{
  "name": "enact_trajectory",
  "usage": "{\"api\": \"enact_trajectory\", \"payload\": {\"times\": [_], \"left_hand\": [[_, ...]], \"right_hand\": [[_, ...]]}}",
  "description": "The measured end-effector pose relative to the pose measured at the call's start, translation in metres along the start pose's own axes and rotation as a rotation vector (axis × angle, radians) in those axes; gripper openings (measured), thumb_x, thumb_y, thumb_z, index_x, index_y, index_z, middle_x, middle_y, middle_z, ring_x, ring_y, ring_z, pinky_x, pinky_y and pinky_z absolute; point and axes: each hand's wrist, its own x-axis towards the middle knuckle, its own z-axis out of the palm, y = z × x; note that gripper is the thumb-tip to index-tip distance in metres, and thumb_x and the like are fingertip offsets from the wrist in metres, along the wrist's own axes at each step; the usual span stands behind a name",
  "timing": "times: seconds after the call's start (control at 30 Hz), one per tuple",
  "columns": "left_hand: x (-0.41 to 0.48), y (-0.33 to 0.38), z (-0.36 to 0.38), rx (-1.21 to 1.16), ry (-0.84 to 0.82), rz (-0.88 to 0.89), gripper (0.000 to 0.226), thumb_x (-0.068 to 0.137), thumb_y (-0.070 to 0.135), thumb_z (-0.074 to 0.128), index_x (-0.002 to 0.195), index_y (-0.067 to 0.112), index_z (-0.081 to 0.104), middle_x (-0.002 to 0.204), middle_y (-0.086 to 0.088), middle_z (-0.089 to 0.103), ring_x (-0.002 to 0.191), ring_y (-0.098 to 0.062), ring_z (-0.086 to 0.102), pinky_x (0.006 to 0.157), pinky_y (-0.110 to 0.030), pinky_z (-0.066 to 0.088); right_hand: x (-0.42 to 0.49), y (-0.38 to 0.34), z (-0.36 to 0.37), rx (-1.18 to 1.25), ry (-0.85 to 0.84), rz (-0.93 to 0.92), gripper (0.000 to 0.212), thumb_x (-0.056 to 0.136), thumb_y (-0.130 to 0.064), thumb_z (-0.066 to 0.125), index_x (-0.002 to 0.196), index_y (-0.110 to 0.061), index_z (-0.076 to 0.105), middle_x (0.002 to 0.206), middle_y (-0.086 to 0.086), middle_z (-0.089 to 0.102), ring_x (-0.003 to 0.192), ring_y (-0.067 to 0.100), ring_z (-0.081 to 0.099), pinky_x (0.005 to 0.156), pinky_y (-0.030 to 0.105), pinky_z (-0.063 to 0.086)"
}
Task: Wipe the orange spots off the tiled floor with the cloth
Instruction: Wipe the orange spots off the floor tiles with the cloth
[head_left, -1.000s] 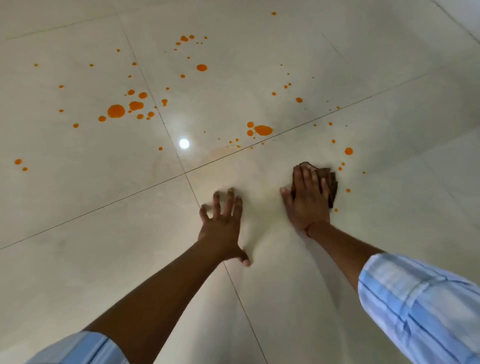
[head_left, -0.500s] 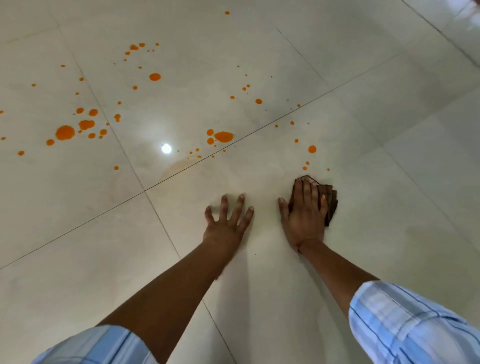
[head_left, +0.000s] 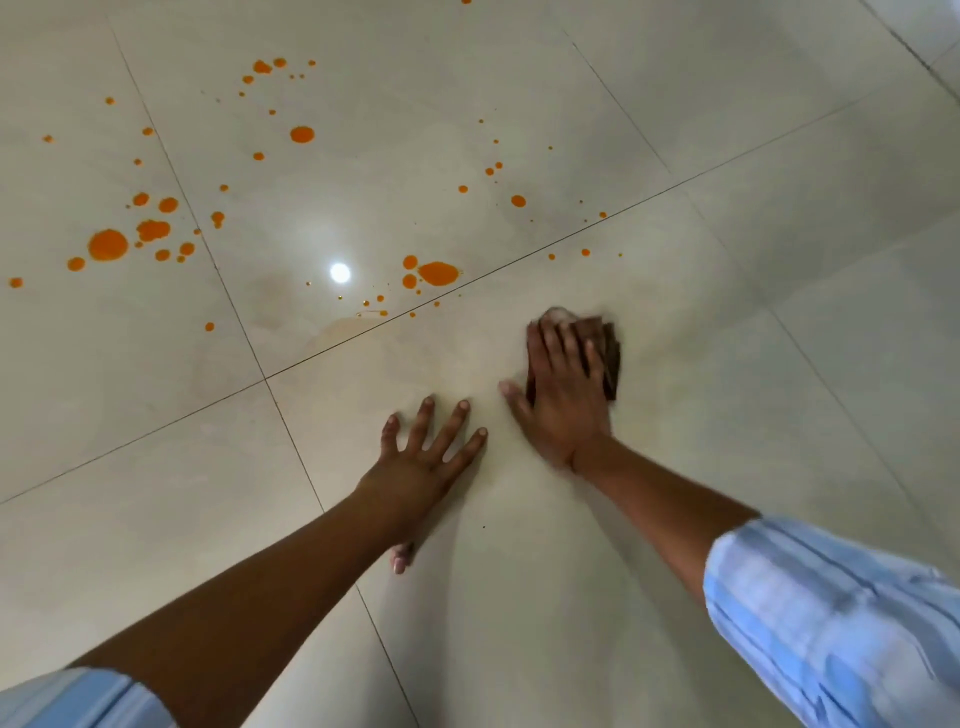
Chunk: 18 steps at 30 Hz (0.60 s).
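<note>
Glossy cream tiled floor (head_left: 779, 156), cut by thin dark grout lines (head_left: 322, 353). Flat on it, right hand (head_left: 563, 400), fingers straight and close together, pressing down on folded dark brown cloth (head_left: 612, 358); blurred at the edges. Cloth mostly covered, showing only past the fingertips and along the hand's 3 o'clock side, on the tile just below the long grout line.

At 8 o'clock of that hand, just beside it but apart, left hand (head_left: 423, 467): palm down on bare tile, fingers spread wide, gripping nothing, thumb pointing back toward 6 o'clock. Both forearms bare, with rolled pale blue striped sleeves (head_left: 831, 623) at the lower corners.

At 12 o'clock of the cloth, near, tiny orange spots (head_left: 585, 252). At 10 o'clock, across the grout line, oval orange blot (head_left: 439, 273) with small drops beside it. At 9 o'clock, faint pale orange smear (head_left: 337, 327), and just beyond it round white light glare (head_left: 340, 272). Well apart, also toward 9 o'clock, biggest round orange puddle (head_left: 108, 245) amid a cluster; more scattered specks toward 11 o'clock.
</note>
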Motion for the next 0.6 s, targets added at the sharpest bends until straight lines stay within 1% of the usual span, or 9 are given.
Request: {"api": "enact_trajectory", "payload": {"times": [0.03,0.1,0.2,0.27,0.33,0.4,0.5,0.53,0.6], "left_hand": [[-0.002,0.002,-0.003,-0.003,0.002,-0.011,0.171,0.033,0.042,0.094,0.142,0.020,-0.035,0.145,-0.014,-0.045,0.136,-0.048,-0.030,0.111,-0.067,0.006],[-0.005,0.003,-0.011,-0.012,-0.001,-0.016,0.166,0.036,0.040,0.094,0.145,0.019,-0.029,0.146,-0.014,-0.043,0.138,-0.050,-0.025,0.110,-0.068,0.009],[-0.009,0.004,-0.012,0.010,0.007,-0.007,0.164,0.037,0.041,0.093,0.147,0.018,-0.026,0.147,-0.015,-0.041,0.138,-0.051,-0.022,0.109,-0.068,0.010],[-0.011,0.007,-0.009,0.034,0.011,0.011,0.159,0.041,0.048,0.091,0.148,0.019,-0.023,0.151,-0.017,-0.035,0.139,-0.051,-0.021,0.109,-0.067,0.008],[-0.004,-0.004,-0.010,0.008,0.081,0.037,0.141,0.056,0.054,0.084,0.151,0.019,-0.014,0.157,-0.016,-0.023,0.143,-0.046,-0.014,0.111,-0.062,0.009],[0.014,-0.028,-0.024,-0.019,0.206,0.028,0.132,0.061,0.060,0.079,0.153,0.017,-0.006,0.159,-0.015,-0.014,0.145,-0.040,-0.007,0.113,-0.057,0.009],[0.040,-0.057,-0.044,-0.095,0.222,-0.065,0.144,0.050,0.066,0.080,0.152,0.016,-0.009,0.159,-0.014,-0.018,0.146,-0.037,-0.009,0.115,-0.055,0.009],[0.046,-0.057,-0.048,-0.103,0.187,-0.066,0.147,0.049,0.065,0.081,0.152,0.015,-0.011,0.158,-0.014,-0.020,0.146,-0.038,-0.011,0.115,-0.056,0.008],[0.047,-0.053,-0.048,-0.105,0.154,-0.065,0.148,0.050,0.063,0.082,0.151,0.013,-0.015,0.157,-0.015,-0.024,0.144,-0.041,-0.016,0.115,-0.058,0.006]], "right_hand": [[-0.017,0.004,0.000,-0.013,-0.029,-0.055,0.076,0.094,-0.059,0.024,0.156,-0.015,0.016,0.163,0.006,0.018,0.150,0.024,0.011,0.120,0.044,0.005],[-0.029,0.022,-0.007,-0.017,-0.056,-0.074,0.073,0.095,-0.058,0.024,0.155,-0.017,0.017,0.162,0.006,0.019,0.150,0.023,0.012,0.121,0.043,0.006],[-0.006,0.031,-0.016,-0.037,-0.038,0.045,0.073,0.095,-0.057,0.023,0.153,-0.013,0.021,0.159,0.009,0.025,0.148,0.026,0.017,0.120,0.046,0.011],[0.029,0.020,-0.019,0.007,-0.018,0.147,0.076,0.094,-0.058,0.020,0.153,-0.010,0.021,0.159,0.010,0.025,0.148,0.027,0.016,0.119,0.048,0.009],[0.059,0.002,-0.016,0.018,0.018,0.207,0.080,0.092,-0.060,0.017,0.154,-0.010,0.021,0.160,0.010,0.025,0.148,0.027,0.016,0.119,0.047,0.007],[0.070,-0.003,-0.014,0.016,0.054,0.182,0.080,0.092,-0.061,0.017,0.154,-0.011,0.020,0.161,0.009,0.024,0.148,0.026,0.016,0.119,0.046,0.005],[0.033,0.014,-0.010,-0.016,0.028,0.009,0.075,0.094,-0.058,0.022,0.155,-0.015,0.022,0.162,0.006,0.022,0.149,0.023,0.016,0.119,0.042,0.005],[0.023,0.027,-0.012,-0.021,0.020,0.019,0.074,0.094,-0.058,0.022,0.154,-0.015,0.023,0.161,0.006,0.023,0.149,0.023,0.016,0.119,0.042,0.005],[0.040,0.050,-0.022,-0.016,0.030,0.127,0.076,0.093,-0.060,0.021,0.154,-0.014,0.021,0.162,0.007,0.021,0.149,0.024,0.015,0.119,0.044,0.006]]}}
